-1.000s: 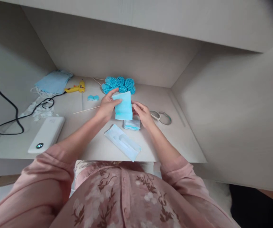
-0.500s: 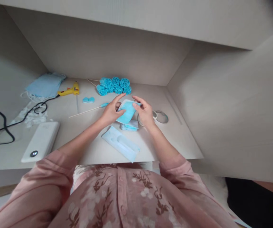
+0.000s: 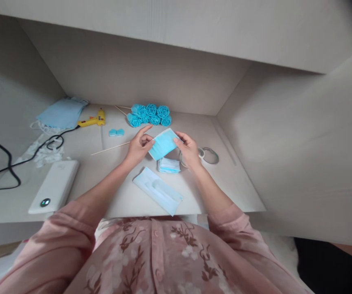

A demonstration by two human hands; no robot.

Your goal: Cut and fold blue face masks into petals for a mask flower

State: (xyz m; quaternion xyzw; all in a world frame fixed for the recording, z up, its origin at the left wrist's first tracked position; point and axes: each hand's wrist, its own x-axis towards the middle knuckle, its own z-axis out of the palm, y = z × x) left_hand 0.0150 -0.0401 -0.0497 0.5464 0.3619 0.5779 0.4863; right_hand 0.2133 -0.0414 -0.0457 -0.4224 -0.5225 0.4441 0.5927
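Observation:
Between both hands a light-blue square of mask-like fabric is held up over the table. My left hand pinches its left edge between thumb and fingers. On the opposite side, my right hand grips the right corner, thumb on top. Just under it lies a small stack of folded blue-and-white pieces. Closer to my body is a flat pale-blue strip of the same fabric. A thin wooden stick runs out to the left from behind my left hand.
Several blue fabric roses lie at the back. Left of them are a small blue bow-shaped piece, a yellow glue gun, masks, white scraps and a white power bank. Rolls of tape lie right; walls enclose the table.
The blue square has been turned and spread flatter between my hands. My left fingers have closed in on its edge. The whole view has shifted slightly.

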